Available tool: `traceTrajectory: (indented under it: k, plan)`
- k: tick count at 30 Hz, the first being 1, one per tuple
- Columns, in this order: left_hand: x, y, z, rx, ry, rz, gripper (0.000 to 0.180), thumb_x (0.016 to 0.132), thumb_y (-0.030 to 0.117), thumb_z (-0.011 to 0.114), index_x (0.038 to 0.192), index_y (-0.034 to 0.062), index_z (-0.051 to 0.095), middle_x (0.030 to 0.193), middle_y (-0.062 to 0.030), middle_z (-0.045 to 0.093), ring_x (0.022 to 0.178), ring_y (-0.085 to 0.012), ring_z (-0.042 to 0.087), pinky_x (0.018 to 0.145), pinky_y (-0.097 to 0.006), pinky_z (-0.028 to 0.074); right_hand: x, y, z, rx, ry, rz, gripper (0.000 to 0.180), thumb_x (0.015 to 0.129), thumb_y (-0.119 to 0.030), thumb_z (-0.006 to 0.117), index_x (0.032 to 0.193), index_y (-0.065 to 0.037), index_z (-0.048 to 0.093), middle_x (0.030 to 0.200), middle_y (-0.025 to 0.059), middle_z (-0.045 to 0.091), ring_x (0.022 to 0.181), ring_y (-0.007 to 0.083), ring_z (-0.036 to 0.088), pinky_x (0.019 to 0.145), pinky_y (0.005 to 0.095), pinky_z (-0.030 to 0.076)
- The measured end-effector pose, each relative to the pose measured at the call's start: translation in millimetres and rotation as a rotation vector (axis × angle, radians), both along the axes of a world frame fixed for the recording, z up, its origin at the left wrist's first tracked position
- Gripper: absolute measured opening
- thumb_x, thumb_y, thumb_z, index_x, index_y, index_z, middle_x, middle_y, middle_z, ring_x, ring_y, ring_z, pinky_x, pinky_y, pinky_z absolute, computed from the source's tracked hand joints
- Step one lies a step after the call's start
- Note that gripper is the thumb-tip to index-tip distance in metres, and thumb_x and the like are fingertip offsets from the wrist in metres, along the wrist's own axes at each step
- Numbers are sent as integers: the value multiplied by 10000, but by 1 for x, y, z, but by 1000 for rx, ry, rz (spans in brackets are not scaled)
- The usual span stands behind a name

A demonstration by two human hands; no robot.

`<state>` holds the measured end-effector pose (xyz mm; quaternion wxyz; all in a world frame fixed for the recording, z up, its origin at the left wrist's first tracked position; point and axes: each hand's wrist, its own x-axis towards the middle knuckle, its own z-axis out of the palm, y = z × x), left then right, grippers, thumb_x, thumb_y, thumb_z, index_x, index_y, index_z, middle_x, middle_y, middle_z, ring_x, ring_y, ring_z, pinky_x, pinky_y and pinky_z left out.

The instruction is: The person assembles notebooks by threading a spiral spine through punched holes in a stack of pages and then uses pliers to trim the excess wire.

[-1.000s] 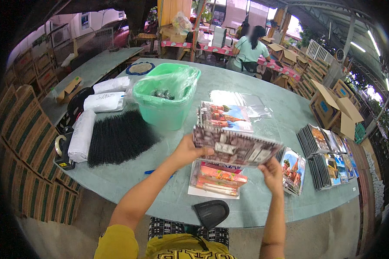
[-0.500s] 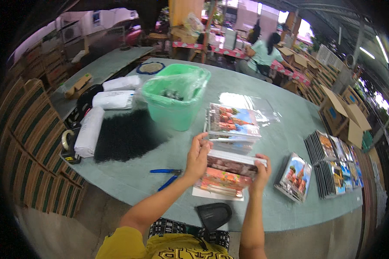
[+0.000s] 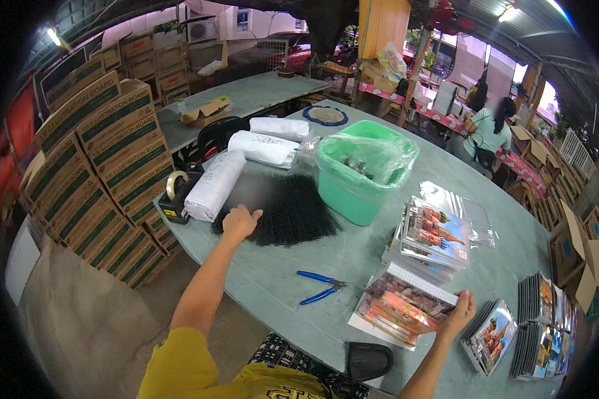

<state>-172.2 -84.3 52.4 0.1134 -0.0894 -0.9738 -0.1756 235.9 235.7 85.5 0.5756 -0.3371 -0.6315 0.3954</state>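
Observation:
At the near edge of a pile of black wire spirals [image 3: 289, 213], my left hand [image 3: 241, 223] reaches down with its thumb held apart from the fingers; no object shows in it. My right hand [image 3: 462, 309] grips the right end of a notebook [image 3: 416, 296], propped tilted on the table. The notebook has a white upper edge and a dark and orange printed face. Beneath it lies a white-edged sheet [image 3: 373, 326]. Just beyond stands a stack of picture-covered notebooks [image 3: 436, 229]. Blue-handled pliers [image 3: 319, 287] lie between my hands.
A green bin [image 3: 353, 193] lined with plastic stands behind the spirals. White rolls [image 3: 216, 186] and a tape dispenser [image 3: 180, 199] sit left. More notebooks [image 3: 491, 338] lie right, and a black pouch-like object [image 3: 369, 361] at the near edge. A person [image 3: 489, 133] works farther off.
My left hand has let go of the notebook and moved left to the black spirals. My right hand still holds the notebook. The view has swung left.

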Motion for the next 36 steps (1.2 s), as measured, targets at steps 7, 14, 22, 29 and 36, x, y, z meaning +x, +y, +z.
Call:
traceTrajectory:
  k: [7, 14, 22, 29, 36]
  plan:
    - [-27, -1, -12, 3, -103, -90, 378, 886, 331, 496, 1014, -24, 511, 878, -288, 622, 841, -438, 611, 748, -509, 483, 16, -8, 31, -4, -179, 162, 162, 908, -140, 491, 942, -4, 574, 791, 53, 571, 760, 119, 519, 704, 256, 388]
    - [24, 0, 64, 490, 355, -418, 299, 942, 281, 466, 1004, 8, 571, 899, -229, 611, 821, -416, 553, 723, -435, 444, -65, -84, 87, 721, -817, 158, 493, 679, -102, 711, 1152, -74, 575, 1137, 155, 568, 1022, 357, 545, 889, 427, 424]
    - [68, 0, 118, 1251, -282, -619, 219, 843, 121, 642, 1020, 24, 558, 739, 13, 543, 593, -47, 480, 488, -171, 372, -44, -90, 43, 1183, -582, 316, 336, 723, -125, 595, 1057, -111, 633, 1032, 85, 596, 935, 251, 576, 812, 387, 452]
    - [155, 65, 90, 892, -813, -961, 302, 914, 185, 535, 1173, 33, 555, 712, 3, 593, 518, -41, 486, 442, -178, 377, -68, -98, 57, 878, -734, 276, 243, 713, -214, 659, 908, -76, 612, 833, 70, 589, 788, 247, 553, 692, 367, 407]
    - [174, 91, 68, 1158, -1059, -1170, 193, 874, 103, 607, 1038, 9, 574, 885, -66, 652, 731, -98, 591, 647, -235, 477, -92, -101, 48, 906, -768, 77, 283, 686, -321, 702, 632, -104, 528, 633, 29, 508, 627, 225, 515, 562, 358, 363]
